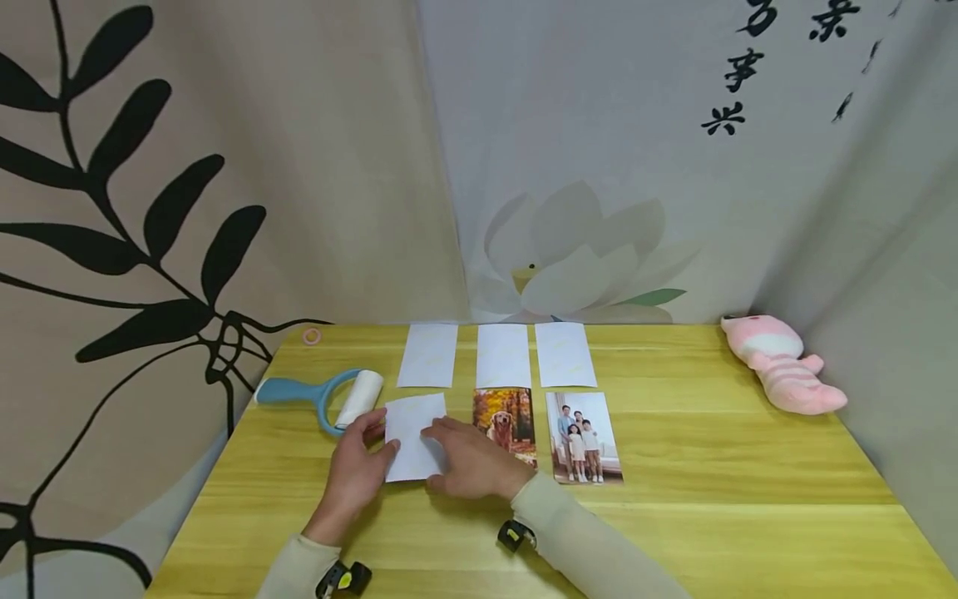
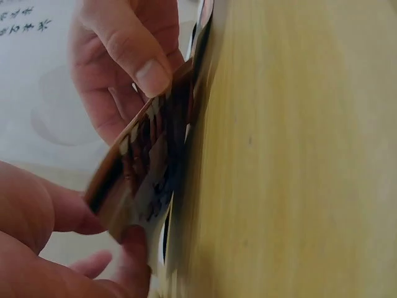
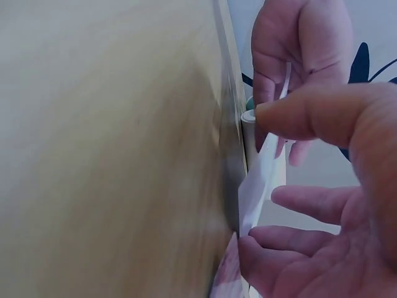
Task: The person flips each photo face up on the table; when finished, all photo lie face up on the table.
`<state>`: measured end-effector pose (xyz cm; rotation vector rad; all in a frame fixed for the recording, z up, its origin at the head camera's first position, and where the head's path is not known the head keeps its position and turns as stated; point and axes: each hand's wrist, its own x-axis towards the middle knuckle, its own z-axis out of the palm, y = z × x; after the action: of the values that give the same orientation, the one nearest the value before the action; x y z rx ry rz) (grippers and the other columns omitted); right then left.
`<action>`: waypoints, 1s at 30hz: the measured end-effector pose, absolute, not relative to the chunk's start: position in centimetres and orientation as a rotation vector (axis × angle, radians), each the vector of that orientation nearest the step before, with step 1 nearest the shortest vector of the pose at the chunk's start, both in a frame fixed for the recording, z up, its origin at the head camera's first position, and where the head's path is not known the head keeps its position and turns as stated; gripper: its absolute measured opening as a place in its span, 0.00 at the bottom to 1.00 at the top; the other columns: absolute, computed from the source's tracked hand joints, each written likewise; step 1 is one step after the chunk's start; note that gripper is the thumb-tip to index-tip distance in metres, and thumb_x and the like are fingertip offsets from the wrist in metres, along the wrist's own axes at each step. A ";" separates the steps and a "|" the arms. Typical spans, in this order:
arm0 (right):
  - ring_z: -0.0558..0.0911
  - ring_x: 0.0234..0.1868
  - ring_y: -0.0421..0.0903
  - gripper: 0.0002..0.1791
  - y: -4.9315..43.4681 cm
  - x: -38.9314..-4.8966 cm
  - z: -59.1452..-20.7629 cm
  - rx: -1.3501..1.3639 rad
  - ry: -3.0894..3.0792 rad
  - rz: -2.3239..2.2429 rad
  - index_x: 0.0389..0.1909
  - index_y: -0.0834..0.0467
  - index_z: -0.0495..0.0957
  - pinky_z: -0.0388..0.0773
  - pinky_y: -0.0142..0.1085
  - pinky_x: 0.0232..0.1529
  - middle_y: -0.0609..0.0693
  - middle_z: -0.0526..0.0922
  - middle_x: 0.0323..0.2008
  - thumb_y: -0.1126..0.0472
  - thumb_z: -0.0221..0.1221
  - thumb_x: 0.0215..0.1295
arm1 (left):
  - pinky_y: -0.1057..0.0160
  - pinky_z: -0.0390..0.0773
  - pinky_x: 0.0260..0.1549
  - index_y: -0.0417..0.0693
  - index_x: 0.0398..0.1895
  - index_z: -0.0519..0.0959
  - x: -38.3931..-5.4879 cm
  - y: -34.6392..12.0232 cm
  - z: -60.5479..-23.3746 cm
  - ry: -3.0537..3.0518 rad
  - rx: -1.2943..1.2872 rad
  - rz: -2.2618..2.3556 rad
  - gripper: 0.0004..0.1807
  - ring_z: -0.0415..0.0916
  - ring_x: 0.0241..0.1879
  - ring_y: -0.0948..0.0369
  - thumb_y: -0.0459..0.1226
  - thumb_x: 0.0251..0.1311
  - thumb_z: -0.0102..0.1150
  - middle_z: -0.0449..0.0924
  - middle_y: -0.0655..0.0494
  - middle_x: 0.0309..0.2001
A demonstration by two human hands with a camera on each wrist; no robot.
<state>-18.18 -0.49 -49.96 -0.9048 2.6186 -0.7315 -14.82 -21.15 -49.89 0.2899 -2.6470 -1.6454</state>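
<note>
Both hands hold one photo card just above the wooden table, its white back up in the head view. On its underside, the left wrist view shows a dark printed picture with figures, too blurred to make out fully. My left hand pinches the card's left edge between thumb and fingers. At its right side, my right hand grips it, fingers over the white face. Just right of it lies a dog photo, partly covered by the right hand. A family photo lies farther right.
Three white cards, left, middle and right, lie along the table's back edge. A blue-handled lint roller lies beside the left hand. A pink ring and a pink plush toy lie near the back corners.
</note>
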 end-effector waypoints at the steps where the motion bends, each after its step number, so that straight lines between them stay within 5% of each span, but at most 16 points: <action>1: 0.68 0.79 0.55 0.41 -0.4 -18.2 -50.0 -0.908 2.620 -0.737 0.76 0.52 0.71 0.67 0.51 0.78 0.55 0.69 0.79 0.49 0.72 0.63 | 0.42 0.72 0.69 0.35 0.76 0.66 -14.8 -21.1 -49.9 -2.628 0.296 -1.663 0.32 0.70 0.71 0.40 0.29 0.71 0.61 0.71 0.33 0.71; 8: 0.72 0.76 0.55 0.41 -0.4 -18.3 -50.2 -0.938 2.623 -0.766 0.75 0.53 0.71 0.70 0.48 0.76 0.56 0.69 0.78 0.50 0.73 0.63 | 0.63 0.77 0.61 0.36 0.80 0.59 -14.9 -20.8 -50.0 -2.502 0.350 -1.778 0.36 0.70 0.72 0.41 0.30 0.72 0.61 0.65 0.35 0.74; 12: 0.74 0.74 0.54 0.41 -0.3 -18.3 -50.4 -0.953 2.629 -0.774 0.75 0.52 0.71 0.73 0.46 0.74 0.55 0.70 0.77 0.49 0.73 0.62 | 0.75 0.77 0.49 0.34 0.78 0.61 -14.9 -20.4 -50.2 -2.441 0.331 -1.891 0.33 0.75 0.67 0.42 0.30 0.74 0.58 0.71 0.32 0.69; 18: 0.73 0.74 0.54 0.40 0.0 -18.4 -50.3 -0.952 2.629 -0.800 0.75 0.52 0.71 0.74 0.46 0.73 0.55 0.68 0.78 0.49 0.73 0.63 | 0.69 0.82 0.43 0.36 0.76 0.66 -15.0 -20.2 -50.3 -2.432 0.292 -2.006 0.27 0.82 0.55 0.51 0.31 0.77 0.54 0.78 0.32 0.64; 25: 0.73 0.76 0.51 0.33 0.3 -18.5 -49.6 -1.015 2.663 -0.933 0.73 0.53 0.74 0.70 0.46 0.77 0.50 0.72 0.76 0.46 0.67 0.71 | 0.70 0.82 0.44 0.41 0.78 0.66 -15.1 -20.4 -49.5 -2.452 0.274 -1.949 0.28 0.80 0.60 0.49 0.33 0.77 0.55 0.77 0.35 0.66; 30: 0.80 0.69 0.48 0.25 0.2 -18.9 -49.0 -0.976 2.558 -1.239 0.70 0.54 0.78 0.81 0.38 0.64 0.50 0.78 0.71 0.50 0.61 0.77 | 0.72 0.80 0.47 0.44 0.77 0.70 -15.2 -19.6 -48.3 -2.447 0.184 -1.941 0.28 0.80 0.61 0.49 0.33 0.76 0.58 0.78 0.37 0.65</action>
<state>-18.89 0.22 -48.97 -0.9760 2.5580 -1.2387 -15.19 -19.60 -48.28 0.1842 -2.4470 -1.9407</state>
